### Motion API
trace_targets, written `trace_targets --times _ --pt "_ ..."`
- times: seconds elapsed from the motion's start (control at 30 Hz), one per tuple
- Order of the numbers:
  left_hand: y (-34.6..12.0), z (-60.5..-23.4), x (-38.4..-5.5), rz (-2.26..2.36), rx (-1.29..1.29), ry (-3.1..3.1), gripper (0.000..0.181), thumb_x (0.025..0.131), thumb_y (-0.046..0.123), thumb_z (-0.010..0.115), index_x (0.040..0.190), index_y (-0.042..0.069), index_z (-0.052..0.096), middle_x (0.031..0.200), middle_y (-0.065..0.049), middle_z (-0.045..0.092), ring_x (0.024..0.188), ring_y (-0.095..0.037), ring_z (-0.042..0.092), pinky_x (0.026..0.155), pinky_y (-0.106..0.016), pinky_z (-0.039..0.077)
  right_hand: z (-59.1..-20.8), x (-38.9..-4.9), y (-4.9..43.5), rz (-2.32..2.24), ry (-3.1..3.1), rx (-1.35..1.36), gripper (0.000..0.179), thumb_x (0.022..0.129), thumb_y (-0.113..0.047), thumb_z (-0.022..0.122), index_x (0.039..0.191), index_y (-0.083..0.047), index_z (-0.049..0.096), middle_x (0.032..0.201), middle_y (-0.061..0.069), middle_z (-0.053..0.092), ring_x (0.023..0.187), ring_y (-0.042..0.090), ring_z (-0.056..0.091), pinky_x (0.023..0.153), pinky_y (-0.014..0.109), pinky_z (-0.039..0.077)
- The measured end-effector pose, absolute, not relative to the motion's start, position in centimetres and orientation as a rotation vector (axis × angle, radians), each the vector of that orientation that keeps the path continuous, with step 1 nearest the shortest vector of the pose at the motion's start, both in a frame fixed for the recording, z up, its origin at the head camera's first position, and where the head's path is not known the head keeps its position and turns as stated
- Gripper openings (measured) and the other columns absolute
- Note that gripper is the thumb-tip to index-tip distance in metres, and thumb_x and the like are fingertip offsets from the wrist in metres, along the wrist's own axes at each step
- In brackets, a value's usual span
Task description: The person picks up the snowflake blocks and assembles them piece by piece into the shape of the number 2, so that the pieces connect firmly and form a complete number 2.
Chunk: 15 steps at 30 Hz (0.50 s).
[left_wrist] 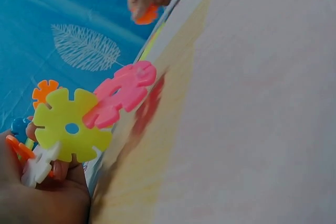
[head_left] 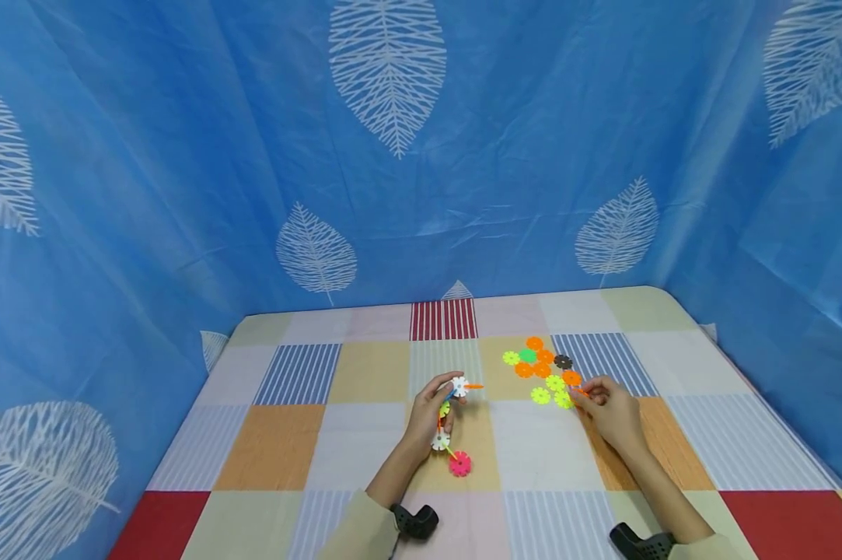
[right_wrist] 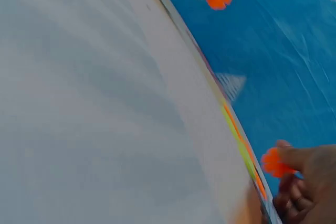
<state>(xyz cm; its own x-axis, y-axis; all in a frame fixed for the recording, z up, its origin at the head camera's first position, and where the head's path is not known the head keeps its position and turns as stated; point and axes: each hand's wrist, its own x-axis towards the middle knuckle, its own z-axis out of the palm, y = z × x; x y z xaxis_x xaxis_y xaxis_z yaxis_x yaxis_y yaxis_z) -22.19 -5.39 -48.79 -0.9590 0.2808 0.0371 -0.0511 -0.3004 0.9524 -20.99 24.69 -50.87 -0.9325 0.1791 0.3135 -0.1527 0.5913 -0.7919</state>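
My left hand [head_left: 421, 424] holds a chain of slotted plastic flower discs above the table. At the chain's far end are a white disc [head_left: 459, 386] and an orange disc [head_left: 473, 386] seen edge-on. A yellow disc [left_wrist: 72, 124] and a pink disc [left_wrist: 121, 95] form its near end, beyond the fingers; the left wrist view also shows a blue disc [left_wrist: 20, 128] and a white disc [left_wrist: 39, 166] by the palm. My right hand [head_left: 615, 416] pinches a single orange disc [right_wrist: 275, 162] between thumb and fingers, right beside the loose discs.
Several loose discs lie together on the right of the table: orange [head_left: 534, 342], yellow-green [head_left: 540, 396], one green [head_left: 528, 355] and one black [head_left: 563, 362]. A patchwork cloth [head_left: 267, 443] covers the table. Blue leaf-print curtains [head_left: 462, 218] enclose its back and sides.
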Motion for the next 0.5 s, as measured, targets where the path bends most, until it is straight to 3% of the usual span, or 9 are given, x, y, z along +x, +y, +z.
trace_targets --times 0.2,0.37,0.5 --pt "-5.4 -48.9 -22.0 2.341 0.296 1.735 0.032 0.099 0.013 0.043 0.127 -0.001 0.051 0.083 -0.019 0.062 0.038 -0.006 0.037 0.037 -0.019 0.036 -50.5 -21.7 18.1 2.198 -1.967 0.076 0.036 0.087 0.000 0.061 0.117 0.017 0.049 0.080 0.009 0.065 0.063 0.017 0.065 0.064 0.032 0.054" --pt "-5.3 -48.9 -22.1 2.332 0.304 1.747 0.033 0.099 0.013 0.043 0.127 -0.002 0.050 0.088 -0.028 0.060 0.038 -0.007 0.037 0.037 -0.018 0.036 -50.5 -22.0 14.3 2.369 -1.858 0.114 0.034 0.087 0.001 0.061 0.115 0.015 0.048 0.076 0.008 0.063 0.067 0.022 0.067 0.067 0.036 0.054" --pt "-5.4 -48.9 -22.1 2.342 0.300 1.763 0.032 0.099 0.012 0.042 0.126 -0.001 0.052 0.086 -0.026 0.060 0.038 -0.007 0.036 0.036 -0.018 0.034 -50.7 -22.0 13.0 2.385 -1.846 0.110 0.030 0.085 0.003 0.062 0.110 0.014 0.050 0.072 0.011 0.062 0.064 0.023 0.066 0.065 0.037 0.054"
